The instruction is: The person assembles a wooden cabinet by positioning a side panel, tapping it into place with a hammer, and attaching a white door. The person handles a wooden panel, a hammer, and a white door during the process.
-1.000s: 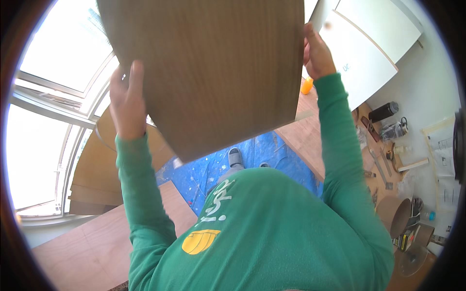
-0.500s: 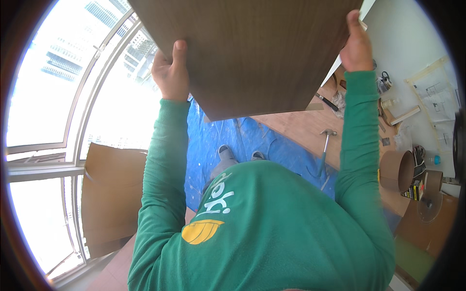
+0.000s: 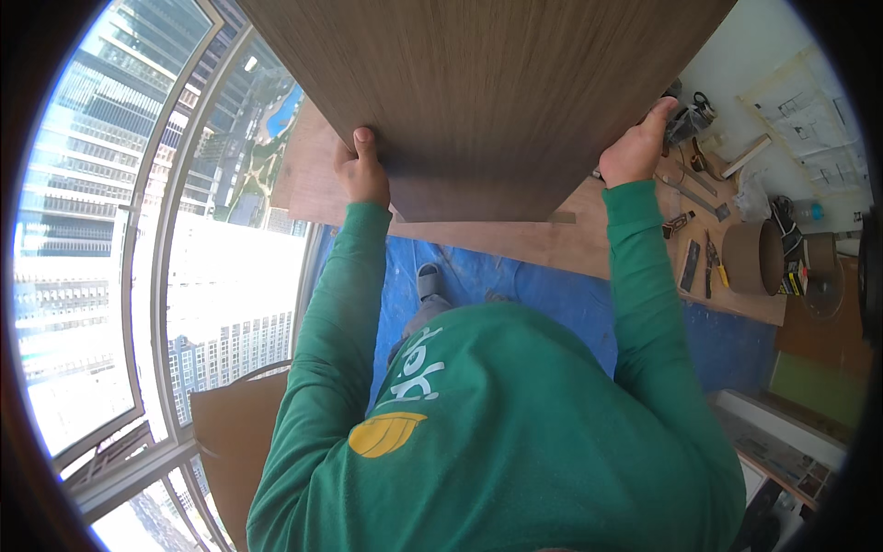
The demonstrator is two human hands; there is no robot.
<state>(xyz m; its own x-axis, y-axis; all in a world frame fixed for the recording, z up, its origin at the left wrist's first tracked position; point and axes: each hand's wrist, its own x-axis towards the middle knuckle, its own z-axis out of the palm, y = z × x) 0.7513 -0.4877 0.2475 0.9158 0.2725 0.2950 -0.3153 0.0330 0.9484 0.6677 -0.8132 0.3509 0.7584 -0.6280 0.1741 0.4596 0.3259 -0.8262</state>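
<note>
A large brown wood-grain board (image 3: 487,101) hangs in front of me, its near edge just over the worktable. My left hand (image 3: 362,173) grips its left edge, with the thumb pointing up along the face and the fingers mostly hidden behind. At the right edge, my right hand (image 3: 635,155) is closed around the board, thumb up and fingertips out of sight. The board's far end runs past the top of the view. Below it, a plywood worktable (image 3: 515,247) is partly covered.
A blue sheet (image 3: 451,262) covers the floor around my feet. On the table's right lie pliers (image 3: 709,262), a brown strip roll (image 3: 750,258) and metal strips. Paper drawings (image 3: 796,110) hang on the right wall. Tall windows and a curved cardboard sheet (image 3: 235,432) are at left.
My view and body have turned with the board. The board has come lower over the table, and both hands still hold its edges. The hammer on the table is now out of sight.
</note>
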